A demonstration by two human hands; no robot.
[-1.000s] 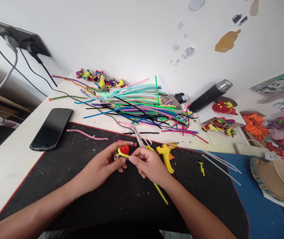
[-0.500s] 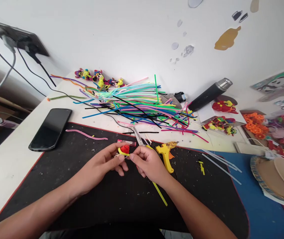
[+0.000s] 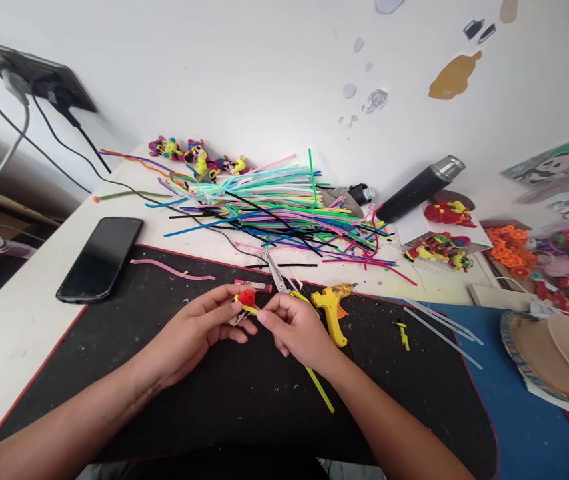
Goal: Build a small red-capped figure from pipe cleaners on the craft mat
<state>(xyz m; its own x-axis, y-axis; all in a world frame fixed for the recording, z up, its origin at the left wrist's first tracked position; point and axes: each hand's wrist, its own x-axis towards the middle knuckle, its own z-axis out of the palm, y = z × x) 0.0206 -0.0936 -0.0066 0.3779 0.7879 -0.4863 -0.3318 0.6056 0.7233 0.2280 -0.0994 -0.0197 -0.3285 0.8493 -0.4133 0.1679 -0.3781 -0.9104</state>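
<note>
My left hand [image 3: 214, 317] pinches a small red fuzzy pipe-cleaner piece [image 3: 245, 297] between thumb and fingers, above the black mat. A yellow pipe cleaner [image 3: 250, 309] runs along the red piece's lower edge. Its right end sits in the closed fingertips of my right hand [image 3: 292, 327]. Something pale shows below the piece, partly hidden by the left fingers. Just beyond my hands lie scissors [image 3: 277, 273] and a pink-red labelled stick [image 3: 259, 287]. A yellow glue gun [image 3: 333, 312] rests right of my right hand. Another yellow pipe cleaner [image 3: 321, 391] emerges from beneath that hand.
A heap of colourful pipe cleaners [image 3: 264, 200] lies along the wall. A phone [image 3: 100, 260] lies left and a black flask [image 3: 417, 190] leans at the back right. Clear glue sticks [image 3: 444, 333] and yellow scraps [image 3: 404, 337] lie on the right. Finished figures [image 3: 197, 157] stand behind.
The red piece has shifted slightly left and up with my left hand and turned a little. The right hand stays almost in place, keeping the yellow end pinched.
</note>
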